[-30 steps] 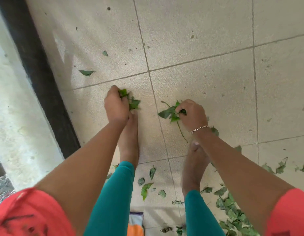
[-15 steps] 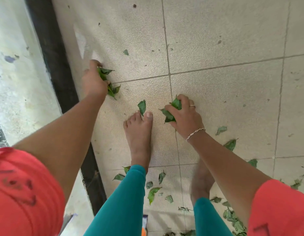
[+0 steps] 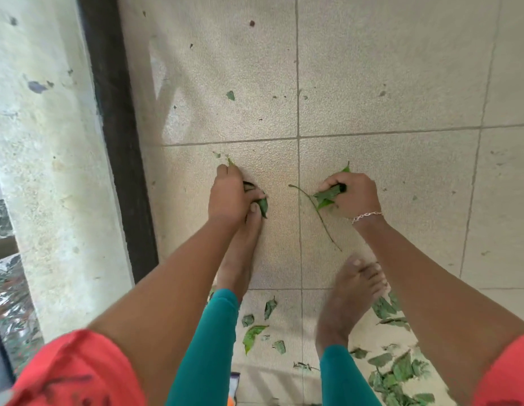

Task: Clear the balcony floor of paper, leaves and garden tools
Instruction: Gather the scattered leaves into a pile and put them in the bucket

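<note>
I hold a bunch of green leaves (image 3: 262, 205) in my left hand (image 3: 230, 194), down low, right over the toes of my left foot (image 3: 243, 253). My fingers (image 3: 254, 197) are curled tight round them. A dark leaf tip sticks out back toward my foot.

My right hand (image 3: 353, 197) grips more leaves (image 3: 325, 197), and its fingers are curled round them too. One leaf tip pokes up, away from me. A long thin stem (image 3: 320, 215) sticks out of that bunch. It runs slanted, from near the tile line back toward my right foot (image 3: 348, 297).

Both my arms reach down. A thin bracelet (image 3: 366, 214) sits on my right wrist.

Loose leaves (image 3: 254, 332) lie on the floor (image 3: 372, 83) near my feet, and a bigger heap (image 3: 401, 373) lies by my right leg. One tiny green bit (image 3: 230, 95) lies farther ahead.
</note>
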`<state>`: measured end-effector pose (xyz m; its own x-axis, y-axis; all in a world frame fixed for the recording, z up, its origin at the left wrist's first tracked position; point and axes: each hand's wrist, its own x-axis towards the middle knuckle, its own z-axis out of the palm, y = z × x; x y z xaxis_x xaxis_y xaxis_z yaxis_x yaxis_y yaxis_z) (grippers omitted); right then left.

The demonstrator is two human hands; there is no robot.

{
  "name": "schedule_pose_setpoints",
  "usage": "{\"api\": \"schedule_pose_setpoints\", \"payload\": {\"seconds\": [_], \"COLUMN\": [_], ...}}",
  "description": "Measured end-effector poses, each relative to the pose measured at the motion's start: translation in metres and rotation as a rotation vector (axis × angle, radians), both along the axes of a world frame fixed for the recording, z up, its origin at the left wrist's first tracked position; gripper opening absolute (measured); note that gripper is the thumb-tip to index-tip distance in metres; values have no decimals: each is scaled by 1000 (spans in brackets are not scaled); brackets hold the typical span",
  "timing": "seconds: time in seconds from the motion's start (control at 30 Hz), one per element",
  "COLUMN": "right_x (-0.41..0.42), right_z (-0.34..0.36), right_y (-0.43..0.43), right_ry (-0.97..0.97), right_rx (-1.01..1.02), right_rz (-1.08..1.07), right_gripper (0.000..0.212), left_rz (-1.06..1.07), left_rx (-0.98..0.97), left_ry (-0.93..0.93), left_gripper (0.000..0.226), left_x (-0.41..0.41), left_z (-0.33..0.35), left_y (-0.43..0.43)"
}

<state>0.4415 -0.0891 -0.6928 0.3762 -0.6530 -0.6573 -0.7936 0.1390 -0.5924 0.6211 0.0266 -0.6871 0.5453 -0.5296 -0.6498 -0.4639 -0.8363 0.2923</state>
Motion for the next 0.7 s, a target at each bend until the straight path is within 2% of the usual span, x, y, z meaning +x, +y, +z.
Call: {"api": "schedule_pose_setpoints", "payload": {"seconds": [0.07, 0.13, 0.2, 0.23, 0.37, 0.47, 0.57, 0.7], "right_x": [-6, -12, -17, -19, -31, -39, -47, -58], "right_z": [2, 5, 7, 9, 10, 12, 13, 10], "right_y": [-1, -1, 0, 1, 7, 9, 10, 11], "right_ry": [-15, -41, -71, -80, -93, -112, -126, -137], "right_rx": [69, 117, 157, 172, 177, 173, 177, 176], "right_rz": [-63, -97, -133, -152, -229, -265, -296, -342], "right_gripper": [32, 29, 27, 28, 31, 25, 16, 20], "left_rz": [-103, -216, -280, -313, -330, -366, -375, -688], "left_rx": [44, 51, 19, -1, -119, -144, -172, -200], "left_ry": [-47, -110, -80, -58, 23, 50, 81, 127], "left_gripper": [45, 28, 11, 10, 12, 20, 14, 41], "left_x": [-5, -5, -4, -3, -6, -16, -25, -50], "left_z": [-2, -5, -6, -7, -2, 2, 4, 9], "left_y": [-1, -3, -3, -2, -1, -3, -3, -12]}}
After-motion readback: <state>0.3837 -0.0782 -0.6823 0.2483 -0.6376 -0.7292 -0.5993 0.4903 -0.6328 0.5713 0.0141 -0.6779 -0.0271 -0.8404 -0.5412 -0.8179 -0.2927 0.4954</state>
